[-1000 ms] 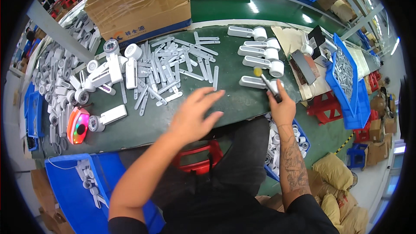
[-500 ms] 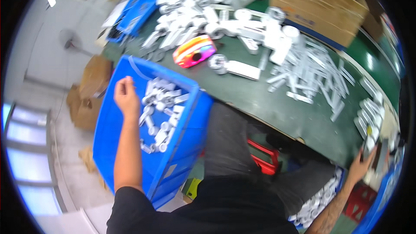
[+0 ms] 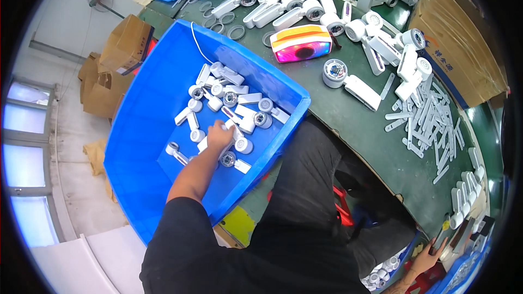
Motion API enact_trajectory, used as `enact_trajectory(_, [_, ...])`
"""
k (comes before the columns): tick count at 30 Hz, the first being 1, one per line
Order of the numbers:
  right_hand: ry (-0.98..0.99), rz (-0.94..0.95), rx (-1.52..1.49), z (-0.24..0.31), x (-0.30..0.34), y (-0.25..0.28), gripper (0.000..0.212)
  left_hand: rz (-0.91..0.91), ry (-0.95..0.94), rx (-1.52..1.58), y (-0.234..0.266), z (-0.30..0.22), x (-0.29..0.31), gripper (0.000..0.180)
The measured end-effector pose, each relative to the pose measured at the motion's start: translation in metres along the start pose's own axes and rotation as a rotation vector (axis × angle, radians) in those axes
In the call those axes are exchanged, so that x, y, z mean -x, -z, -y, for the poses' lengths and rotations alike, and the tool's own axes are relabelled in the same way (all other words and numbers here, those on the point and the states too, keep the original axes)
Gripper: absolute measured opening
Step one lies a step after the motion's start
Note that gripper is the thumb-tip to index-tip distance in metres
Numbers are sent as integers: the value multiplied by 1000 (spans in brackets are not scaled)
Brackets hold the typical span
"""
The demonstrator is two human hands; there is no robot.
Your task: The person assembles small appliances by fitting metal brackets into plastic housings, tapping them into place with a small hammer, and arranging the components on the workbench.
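Note:
My left hand [image 3: 219, 136] reaches down into a large blue bin [image 3: 147, 125], its fingers closed around a white round-headed device [image 3: 233, 126] among several similar ones. The fingers partly hide the piece. Far to the right, at the table's edge, my right hand [image 3: 426, 260] is wrapped round a dark slim tool [image 3: 439, 238] with a yellow part near its top. On the green table [image 3: 354, 136] beside the bin lies another white device [image 3: 362, 91] with an exposed round end, next to an orange-and-pink lit box [image 3: 301, 43].
A pile of white devices [image 3: 294, 0] covers the table's far side. Flat grey strips [image 3: 427, 122] are heaped to the right, before a cardboard box [image 3: 455, 43]. White parts [image 3: 464, 193] line the right edge. Loose grey rings [image 3: 236, 32] lie by the bin.
My left hand has come down from above the bin's left part onto the white devices inside. The view has shifted; my right hand stays at the right edge with the tool.

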State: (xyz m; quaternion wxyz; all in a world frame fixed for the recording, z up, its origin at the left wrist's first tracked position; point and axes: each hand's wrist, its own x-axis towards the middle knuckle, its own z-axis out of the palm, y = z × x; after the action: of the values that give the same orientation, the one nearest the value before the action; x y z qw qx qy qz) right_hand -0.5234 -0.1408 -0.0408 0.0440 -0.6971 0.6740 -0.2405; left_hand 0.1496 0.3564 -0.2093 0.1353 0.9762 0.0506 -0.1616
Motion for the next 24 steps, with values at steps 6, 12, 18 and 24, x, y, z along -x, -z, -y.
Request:
enact_trajectory(6, [128, -42, -173, -18, 5, -7, 55, 93, 79, 87, -2, -61, -36, 78])
enact_trajectory(12, [137, 27, -169, -1, 16, -3, 55, 12, 172, 426, -30, -35, -47, 98])
enact_trajectory(18, [192, -48, -381, -2, 13, -9, 38, 235, -101, 1076, 85, -8, -3, 29])
enact_trajectory(24, [161, 312, -712, 165, 40, -16, 21, 170, -637, 1276, 235, -118, 107, 51])
